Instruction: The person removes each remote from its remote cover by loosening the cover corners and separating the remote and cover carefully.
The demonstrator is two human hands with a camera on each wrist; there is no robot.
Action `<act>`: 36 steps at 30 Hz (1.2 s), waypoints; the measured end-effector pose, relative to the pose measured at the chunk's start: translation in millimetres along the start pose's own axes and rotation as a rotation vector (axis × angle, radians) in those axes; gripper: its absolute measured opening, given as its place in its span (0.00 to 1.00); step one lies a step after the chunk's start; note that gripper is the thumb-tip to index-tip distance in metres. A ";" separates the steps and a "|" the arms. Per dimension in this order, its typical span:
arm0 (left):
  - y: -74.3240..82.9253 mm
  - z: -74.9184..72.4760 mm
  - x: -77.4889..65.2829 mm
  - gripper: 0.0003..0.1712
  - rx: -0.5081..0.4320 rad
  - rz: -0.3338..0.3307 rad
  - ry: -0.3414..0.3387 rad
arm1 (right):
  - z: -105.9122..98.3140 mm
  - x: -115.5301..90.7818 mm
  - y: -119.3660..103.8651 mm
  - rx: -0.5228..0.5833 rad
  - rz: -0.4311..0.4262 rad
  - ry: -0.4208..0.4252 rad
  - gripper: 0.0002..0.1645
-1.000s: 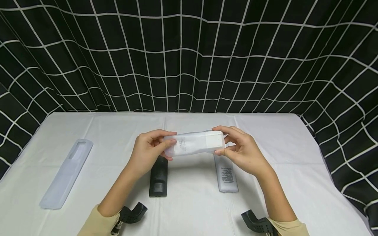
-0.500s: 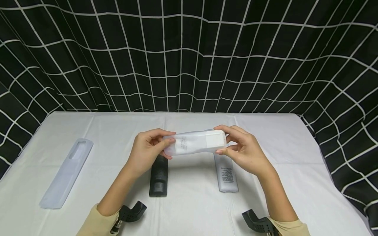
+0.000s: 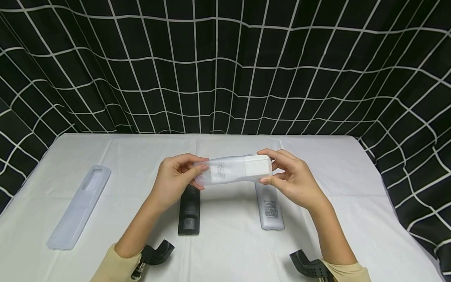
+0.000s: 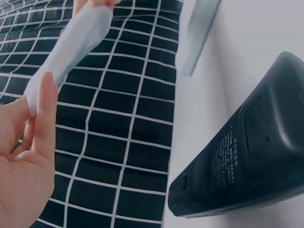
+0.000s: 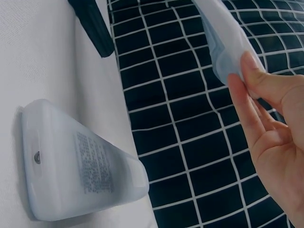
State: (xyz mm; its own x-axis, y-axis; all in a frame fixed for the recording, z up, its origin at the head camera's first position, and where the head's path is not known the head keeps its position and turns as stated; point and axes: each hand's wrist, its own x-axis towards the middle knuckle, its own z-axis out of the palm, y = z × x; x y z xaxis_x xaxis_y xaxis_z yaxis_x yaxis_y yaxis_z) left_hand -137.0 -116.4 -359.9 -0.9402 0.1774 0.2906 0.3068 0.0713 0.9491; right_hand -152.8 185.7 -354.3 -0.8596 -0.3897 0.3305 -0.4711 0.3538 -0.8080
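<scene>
A white remote control point(image 3: 258, 166) lies in a translucent silicone sleeve point(image 3: 234, 171), held up sideways above the table by both hands. My left hand point(image 3: 172, 178) pinches the sleeve's left end between thumb and fingers, where the sleeve reaches past the remote. Printed text shows through the sleeve's middle. At the other end, my right hand point(image 3: 294, 178) grips the brighter white part of the remote between thumb and fingertips. In the left wrist view the sleeve point(image 4: 71, 45) runs up from the left hand. The right wrist view has the sleeve's bluish underside point(image 5: 221, 52) by the fingers.
Below the left hand lies a black remote control point(image 3: 189, 211). Another remote in a translucent cover point(image 3: 270, 207) lies below the right hand. A separate translucent sleeve point(image 3: 80, 207) with a cutout lies at the table's left. A black gridded curtain point(image 3: 225, 70) hangs behind the white-covered table point(image 3: 225, 254).
The white remote has slid slightly right with the right hand, while the left hand has shifted slightly left with the sleeve's end. The gap inside the sleeve's left end has grown.
</scene>
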 end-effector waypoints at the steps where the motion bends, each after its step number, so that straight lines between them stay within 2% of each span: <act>1: 0.1 0.0 -0.2 0.09 0.001 -0.002 0.000 | -0.3 -0.1 0.2 0.001 0.000 0.000 0.33; 11: -1.4 -2.1 -0.2 0.09 0.007 -0.003 -0.005 | -3.1 -1.6 0.2 -0.019 0.011 0.016 0.33; 16: -2.4 -4.5 0.7 0.09 0.003 -0.004 -0.007 | -3.8 -1.5 0.9 0.007 0.015 0.011 0.33; 22: -3.4 -3.8 0.8 0.13 0.002 -0.028 -0.020 | -2.9 -1.4 -0.1 0.016 0.038 0.013 0.33; 30: -3.1 4.7 -1.2 0.26 -0.088 -0.103 -0.084 | -1.0 -1.4 -1.6 0.047 0.042 0.019 0.34; 36: -2.9 4.0 -1.9 0.25 -0.125 -0.100 -0.096 | -0.7 -1.4 -1.0 0.047 0.015 0.010 0.33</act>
State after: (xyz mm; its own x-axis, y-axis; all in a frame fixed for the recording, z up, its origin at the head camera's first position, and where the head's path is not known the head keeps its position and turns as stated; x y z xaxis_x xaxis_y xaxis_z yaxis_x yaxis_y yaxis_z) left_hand -135.5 -113.0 -363.7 -0.9450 0.2686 0.1869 0.1862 -0.0284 0.9821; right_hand -151.3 186.4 -353.7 -0.8684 -0.3760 0.3234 -0.4490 0.3190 -0.8347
